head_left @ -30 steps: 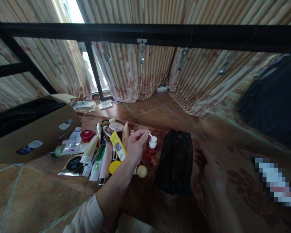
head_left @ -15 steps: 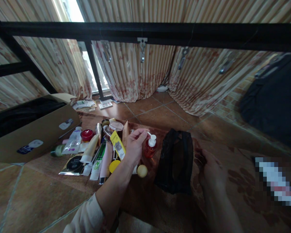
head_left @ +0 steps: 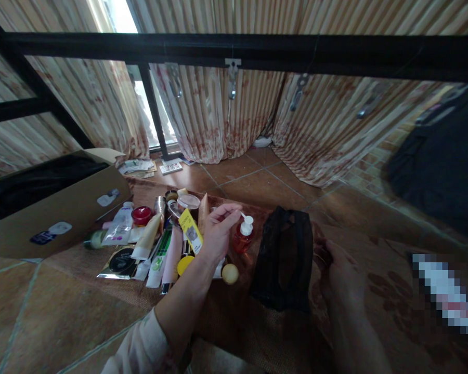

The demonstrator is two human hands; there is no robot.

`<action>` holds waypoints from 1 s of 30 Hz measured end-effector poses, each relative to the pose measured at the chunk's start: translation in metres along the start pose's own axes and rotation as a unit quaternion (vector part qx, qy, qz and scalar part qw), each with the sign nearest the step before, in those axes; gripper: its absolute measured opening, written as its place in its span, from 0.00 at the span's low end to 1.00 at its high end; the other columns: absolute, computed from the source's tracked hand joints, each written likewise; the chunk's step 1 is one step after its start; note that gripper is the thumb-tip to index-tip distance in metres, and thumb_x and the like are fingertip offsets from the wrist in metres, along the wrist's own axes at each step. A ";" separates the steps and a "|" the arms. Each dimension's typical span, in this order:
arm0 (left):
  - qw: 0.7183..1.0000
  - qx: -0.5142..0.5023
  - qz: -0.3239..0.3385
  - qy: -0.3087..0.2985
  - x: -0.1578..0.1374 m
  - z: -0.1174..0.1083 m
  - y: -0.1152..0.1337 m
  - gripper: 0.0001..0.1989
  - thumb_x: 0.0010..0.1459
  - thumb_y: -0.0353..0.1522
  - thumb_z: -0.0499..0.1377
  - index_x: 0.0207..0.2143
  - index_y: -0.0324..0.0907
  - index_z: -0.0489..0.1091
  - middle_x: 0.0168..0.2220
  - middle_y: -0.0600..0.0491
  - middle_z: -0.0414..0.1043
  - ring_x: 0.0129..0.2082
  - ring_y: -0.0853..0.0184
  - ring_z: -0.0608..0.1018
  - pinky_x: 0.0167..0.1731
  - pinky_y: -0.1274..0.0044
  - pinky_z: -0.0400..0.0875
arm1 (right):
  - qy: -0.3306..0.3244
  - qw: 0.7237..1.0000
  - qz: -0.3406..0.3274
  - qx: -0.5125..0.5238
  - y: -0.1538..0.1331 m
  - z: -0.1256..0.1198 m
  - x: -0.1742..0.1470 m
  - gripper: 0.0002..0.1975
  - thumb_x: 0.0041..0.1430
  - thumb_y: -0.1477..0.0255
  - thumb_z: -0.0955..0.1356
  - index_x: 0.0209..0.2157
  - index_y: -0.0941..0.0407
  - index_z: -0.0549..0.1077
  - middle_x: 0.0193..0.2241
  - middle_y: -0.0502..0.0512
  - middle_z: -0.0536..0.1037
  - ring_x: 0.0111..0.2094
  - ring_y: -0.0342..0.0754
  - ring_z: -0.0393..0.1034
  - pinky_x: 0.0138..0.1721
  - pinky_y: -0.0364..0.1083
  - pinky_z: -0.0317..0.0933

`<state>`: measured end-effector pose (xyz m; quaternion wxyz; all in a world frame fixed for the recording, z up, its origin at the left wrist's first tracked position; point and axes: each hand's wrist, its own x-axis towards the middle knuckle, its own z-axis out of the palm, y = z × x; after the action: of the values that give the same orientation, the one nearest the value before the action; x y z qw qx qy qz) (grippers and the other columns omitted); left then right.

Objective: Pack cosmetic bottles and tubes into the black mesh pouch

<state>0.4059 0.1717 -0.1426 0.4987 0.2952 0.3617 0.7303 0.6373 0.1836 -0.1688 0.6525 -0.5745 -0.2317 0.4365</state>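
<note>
Little has moved since a second ago: the view has swung slightly, while both hands and the goods keep much the same places. Take the red bottle (head_left: 243, 242) as the clock's middle, with twelve straight ahead of the person. From eight o'clock the left hand (head_left: 217, 228) reaches in, its fingertips in a narrow pinch on the spout of the white pump (head_left: 247, 225). I can't tell whether the bottle stands on the brown cloth (head_left: 234, 311) or hangs just above it. To handle it well, I'd grip nearer the pump's neck, since a thin spout could turn and let the bottle swing.

At four, just beside it, lies one black mesh bag (head_left: 269, 259). Farther out at four, beside the bag, the right hand (head_left: 342, 275) is curled; it's too dim for me to tell what, if anything, it holds.

Counting outward, I see one bottle, two round caps (cream (head_left: 230, 274) at seven, yellow (head_left: 184, 265) past eight), one yellow tube (head_left: 191, 231) at nine, one red jar (head_left: 141, 215) past nine and one cardboard box (head_left: 81, 221) beyond. Other tubes overlap too much to count. Four metal hangers (head_left: 233, 83) dangle around twelve.
</note>
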 end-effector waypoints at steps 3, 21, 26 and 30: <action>1.000 0.009 -0.004 -0.004 0.000 -0.001 0.000 0.10 0.45 0.34 0.68 0.31 0.40 0.76 0.27 0.55 0.73 0.27 0.73 0.72 0.30 0.81 0.67 | -0.012 1.000 -0.002 -0.007 0.002 -0.001 0.002 0.08 0.43 0.68 0.72 0.26 0.58 0.75 0.28 0.51 0.77 0.24 0.39 0.68 0.24 0.40 0.62; 0.949 0.250 0.142 -0.128 -0.014 0.007 -0.002 0.33 0.43 0.33 0.70 0.53 0.44 0.66 0.43 0.49 0.70 0.42 0.64 0.72 0.44 0.73 0.66 | -0.015 1.000 0.009 -0.003 0.003 -0.002 0.003 0.08 0.43 0.69 0.72 0.27 0.58 0.76 0.28 0.51 0.77 0.24 0.39 0.68 0.25 0.39 0.62; 0.928 0.310 0.176 -0.106 -0.015 0.009 -0.006 0.33 0.45 0.33 0.69 0.54 0.45 0.65 0.42 0.48 0.72 0.42 0.61 0.73 0.46 0.70 0.65 | -0.009 1.000 0.002 -0.002 0.003 0.000 0.001 0.07 0.43 0.69 0.72 0.27 0.58 0.76 0.27 0.50 0.77 0.23 0.38 0.68 0.25 0.40 0.63; 0.923 0.324 0.185 -0.096 -0.014 0.007 -0.006 0.27 0.50 0.32 0.66 0.53 0.44 0.66 0.40 0.49 0.73 0.38 0.63 0.74 0.43 0.72 0.65 | -0.009 1.000 0.018 0.005 0.000 0.001 -0.001 0.07 0.43 0.70 0.72 0.25 0.58 0.76 0.26 0.50 0.77 0.23 0.38 0.68 0.24 0.38 0.63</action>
<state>0.4196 0.1616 -0.1446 0.2644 0.5705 0.4679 0.6210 0.6359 0.1834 -0.1687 0.6449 -0.5714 -0.2250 0.4550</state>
